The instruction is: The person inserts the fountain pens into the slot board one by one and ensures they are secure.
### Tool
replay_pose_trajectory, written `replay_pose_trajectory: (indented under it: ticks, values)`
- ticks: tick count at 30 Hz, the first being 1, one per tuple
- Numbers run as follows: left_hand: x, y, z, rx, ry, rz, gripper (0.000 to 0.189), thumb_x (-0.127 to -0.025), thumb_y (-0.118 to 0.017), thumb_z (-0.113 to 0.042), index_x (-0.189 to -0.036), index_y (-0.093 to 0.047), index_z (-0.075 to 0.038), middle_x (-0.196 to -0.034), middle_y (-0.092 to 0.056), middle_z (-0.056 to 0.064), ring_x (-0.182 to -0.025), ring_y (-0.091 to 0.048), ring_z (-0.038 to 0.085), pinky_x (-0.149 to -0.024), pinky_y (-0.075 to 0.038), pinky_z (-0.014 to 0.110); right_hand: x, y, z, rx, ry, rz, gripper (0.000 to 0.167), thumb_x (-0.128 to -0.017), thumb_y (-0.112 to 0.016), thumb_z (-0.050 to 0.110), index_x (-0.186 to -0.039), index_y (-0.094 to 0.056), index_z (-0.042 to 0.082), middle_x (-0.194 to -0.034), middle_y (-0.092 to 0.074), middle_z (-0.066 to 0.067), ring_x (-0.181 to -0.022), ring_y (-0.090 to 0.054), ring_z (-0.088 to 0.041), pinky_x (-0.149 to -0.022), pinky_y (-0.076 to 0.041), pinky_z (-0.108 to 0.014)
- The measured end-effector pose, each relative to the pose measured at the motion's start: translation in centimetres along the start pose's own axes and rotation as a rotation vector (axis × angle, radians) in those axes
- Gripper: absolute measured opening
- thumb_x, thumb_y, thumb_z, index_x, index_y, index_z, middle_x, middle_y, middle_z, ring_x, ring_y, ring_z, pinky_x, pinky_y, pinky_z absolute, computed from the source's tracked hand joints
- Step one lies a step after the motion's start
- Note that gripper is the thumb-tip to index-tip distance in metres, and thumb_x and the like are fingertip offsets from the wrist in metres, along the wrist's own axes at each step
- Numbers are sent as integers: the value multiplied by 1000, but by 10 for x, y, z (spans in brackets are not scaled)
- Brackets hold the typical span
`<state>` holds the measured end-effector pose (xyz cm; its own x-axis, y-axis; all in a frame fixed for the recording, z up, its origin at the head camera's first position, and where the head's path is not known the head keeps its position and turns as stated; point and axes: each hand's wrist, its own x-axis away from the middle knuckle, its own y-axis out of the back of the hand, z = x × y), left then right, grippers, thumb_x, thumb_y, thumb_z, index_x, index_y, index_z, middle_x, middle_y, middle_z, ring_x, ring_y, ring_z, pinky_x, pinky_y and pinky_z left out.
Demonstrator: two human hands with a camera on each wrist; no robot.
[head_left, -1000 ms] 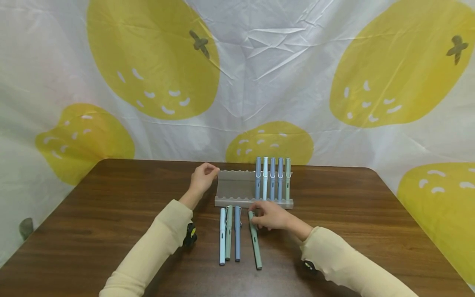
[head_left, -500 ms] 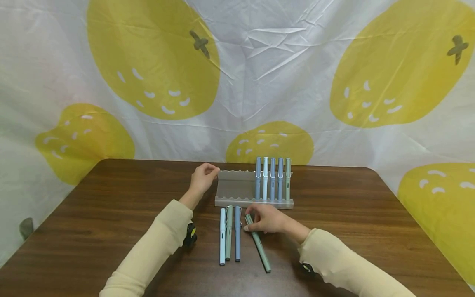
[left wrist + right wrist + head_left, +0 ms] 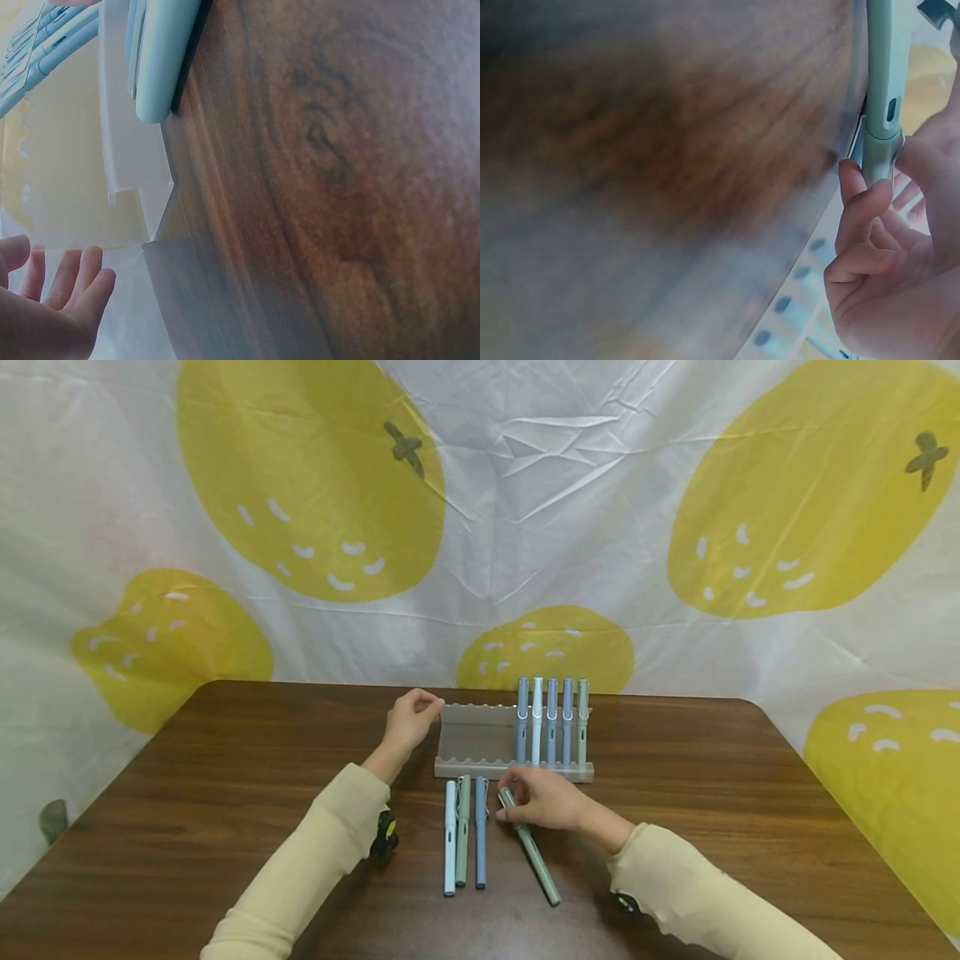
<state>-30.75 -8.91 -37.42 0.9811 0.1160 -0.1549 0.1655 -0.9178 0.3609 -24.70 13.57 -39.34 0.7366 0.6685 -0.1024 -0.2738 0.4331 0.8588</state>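
My right hand (image 3: 546, 799) pinches a green pen (image 3: 537, 857) by its capped end, in front of the rack. The right wrist view shows thumb and fingertips on the cap of this green pen (image 3: 887, 71), its barrel slanting away. My left hand (image 3: 409, 722) pinches the upper left corner of a clear pen rack (image 3: 476, 770); in the left wrist view this hand (image 3: 56, 307) is beside the rack's end. Several blue, light blue and green pens (image 3: 551, 727) stand in the rack's right half. A light blue pen (image 3: 450, 839), another green pen (image 3: 462, 843) and a blue pen (image 3: 480, 835) lie before it.
The brown wooden table (image 3: 262, 810) carries everything. Behind it hangs a white cloth (image 3: 555, 527) with yellow fruit prints. The lying pens sit close together between my forearms, just left of the held pen.
The right hand has gripped the green pen by its cap, and the pen's lower end has swung to the right. My left hand stays at the rack's corner.
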Motion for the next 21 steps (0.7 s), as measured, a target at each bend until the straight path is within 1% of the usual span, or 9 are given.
replay_pose_trajectory:
  ticks: [4,12,15,21]
  values:
    - [0,0,1,-3,-3,1,18,-87,-57,-17,-93,-59,0,-89,-63,15,-81,-61,26,-74,-44,38,-1,5,-2,-88,-5,9,32,-80,-65,22,-103,-54,4,-66,-54,8,-56,-50,-7,-53,-42,-25]
    - [-1,0,1,-4,-4,0,18,-87,-57,-16,-92,-58,1,-88,-64,14,-81,-60,26,-73,-44,37,-4,16,-4,-232,-56,-33,30,-82,-63,22,-105,-55,6,-71,-58,3,-57,-53,-12,-51,-45,-29]
    - [0,0,1,-4,-4,3,18,-87,-57,-16,-92,-58,1,-88,-63,14,-81,-60,27,-74,-44,38,-5,22,-3,-277,-84,-45,29,-82,-63,21,-106,-55,7,-72,-59,2,-53,-52,-13,-48,-45,-30]
    - [-1,0,1,-3,3,6,17,-87,-56,-16,-92,-58,0,-89,-63,14,-82,-60,27,-74,-44,38,-8,31,-3,-337,-78,-50,29,-84,-61,19,-108,-53,5,-73,-61,0,-44,-45,-12,-43,-42,-29]
